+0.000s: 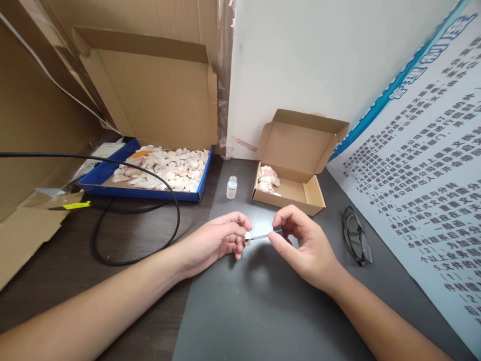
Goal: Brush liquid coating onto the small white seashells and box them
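Observation:
My left hand (220, 239) is closed on a small pale seashell (247, 236), pinched between thumb and fingers just above the grey mat (263, 301). My right hand (300, 240) pinches a thin brush with a black cap (267, 234), its tip touching the shell. A small open glass bottle (232, 187) stands upright behind the hands. A small open cardboard box (296, 175) to its right holds a few shells in its left end.
A blue tray (112, 175) full of pale shells (165, 168) sits at the back left under an open cardboard lid. A black cable (150, 220) loops across the dark table. Folded glasses (356, 235) lie right, beside a printed poster (421, 165).

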The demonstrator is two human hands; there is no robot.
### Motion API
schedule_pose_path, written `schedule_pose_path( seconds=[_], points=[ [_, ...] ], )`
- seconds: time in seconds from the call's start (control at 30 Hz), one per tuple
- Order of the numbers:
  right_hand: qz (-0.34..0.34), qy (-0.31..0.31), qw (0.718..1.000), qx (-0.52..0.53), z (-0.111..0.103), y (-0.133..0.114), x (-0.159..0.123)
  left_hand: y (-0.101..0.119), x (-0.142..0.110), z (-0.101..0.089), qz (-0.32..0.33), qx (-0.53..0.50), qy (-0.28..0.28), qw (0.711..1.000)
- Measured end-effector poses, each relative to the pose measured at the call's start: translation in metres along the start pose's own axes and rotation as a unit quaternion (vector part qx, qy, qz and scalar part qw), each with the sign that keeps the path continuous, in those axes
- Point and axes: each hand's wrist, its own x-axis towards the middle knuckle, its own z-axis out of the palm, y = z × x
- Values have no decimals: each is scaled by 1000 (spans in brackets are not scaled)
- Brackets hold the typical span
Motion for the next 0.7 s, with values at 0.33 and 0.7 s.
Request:
schedule_pose_path(
  seconds=[0.33,0.7],
  points=[
    [2,-1,1000,-8,0,-1,1,0,0,-1,1,3,-3,1000],
    [15,6,1000,-14,1,-1,1,0,0,-1,4,1,-6,1000]
  ],
)
